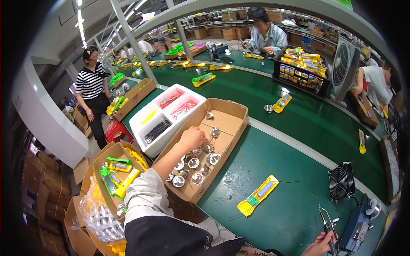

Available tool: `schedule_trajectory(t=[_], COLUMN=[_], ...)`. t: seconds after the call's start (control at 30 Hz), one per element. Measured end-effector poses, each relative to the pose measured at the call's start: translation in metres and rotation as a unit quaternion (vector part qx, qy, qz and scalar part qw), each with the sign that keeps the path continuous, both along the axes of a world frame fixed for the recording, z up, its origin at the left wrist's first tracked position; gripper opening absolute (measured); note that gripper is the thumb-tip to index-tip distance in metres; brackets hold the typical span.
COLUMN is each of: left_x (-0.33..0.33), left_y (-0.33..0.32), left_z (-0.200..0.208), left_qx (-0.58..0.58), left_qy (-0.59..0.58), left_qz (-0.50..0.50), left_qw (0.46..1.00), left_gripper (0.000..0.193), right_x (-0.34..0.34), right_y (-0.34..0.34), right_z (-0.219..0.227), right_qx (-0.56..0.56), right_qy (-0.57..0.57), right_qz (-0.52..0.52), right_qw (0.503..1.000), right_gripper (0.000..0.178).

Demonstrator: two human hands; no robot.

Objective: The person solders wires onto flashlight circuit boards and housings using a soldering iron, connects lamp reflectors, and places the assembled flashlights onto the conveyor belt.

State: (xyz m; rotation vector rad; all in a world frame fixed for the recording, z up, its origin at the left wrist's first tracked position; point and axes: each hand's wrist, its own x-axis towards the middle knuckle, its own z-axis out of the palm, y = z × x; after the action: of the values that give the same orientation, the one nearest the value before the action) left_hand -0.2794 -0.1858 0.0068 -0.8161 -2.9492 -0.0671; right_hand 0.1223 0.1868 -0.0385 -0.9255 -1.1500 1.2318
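My left hand (193,138) reaches into a cardboard box (232,112) that holds several silvery reflector cups (194,163) with thin wires. Its fingers are curled down among the cups, and whatever they pinch is hidden. At the lower right, my right hand (321,245) is closed round the handle of a soldering iron (327,227), its tip pointing up. Between the hands, a yellow flashlight half-shell (247,208) lies on the green bench. A blue cylindrical battery (265,187) and a small green circuit board (253,200) sit in it, with a thin wire sticking out.
A white foam tray (143,143) with sorted wires adjoins the box. Beside my right hand stand a blue soldering device (356,228) and a black fan (341,181). The green conveyor (239,91) carries yellow shells past a black crate (301,81). Other people stand or sit beyond.
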Motion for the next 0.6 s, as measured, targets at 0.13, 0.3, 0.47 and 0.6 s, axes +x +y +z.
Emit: schedule_trajectory(t=[0.13, 0.3, 0.47, 0.6], left_x=[-0.006, -0.003, 0.032, 0.115], left_y=[-0.001, -0.012, -0.007, 0.031], left_z=[-0.002, -0.002, 0.022, 0.055], left_qx=[-0.044, 0.09, 0.403, 0.458], left_qy=[0.015, 0.017, -0.026, -0.086], left_qz=[-0.057, -0.037, 0.014, 0.015], left_qw=[0.997, 0.995, 0.915, 0.885], left_gripper=[0.012, 0.009, 0.011, 0.003], right_x=[-0.005, 0.0, 0.005, 0.0], right_y=[-0.002, -0.002, 0.002, 0.001], right_z=[0.0, -0.002, 0.006, 0.006], right_qx=[-0.001, -0.006, -0.017, 0.005], right_qy=[-0.007, -0.005, 0.002, -0.055], right_qz=[-0.003, 0.027, 0.021, 0.014], right_qw=[1.0, 1.0, 1.0, 0.998], right_gripper=[0.016, 0.014, 0.011, 0.009])
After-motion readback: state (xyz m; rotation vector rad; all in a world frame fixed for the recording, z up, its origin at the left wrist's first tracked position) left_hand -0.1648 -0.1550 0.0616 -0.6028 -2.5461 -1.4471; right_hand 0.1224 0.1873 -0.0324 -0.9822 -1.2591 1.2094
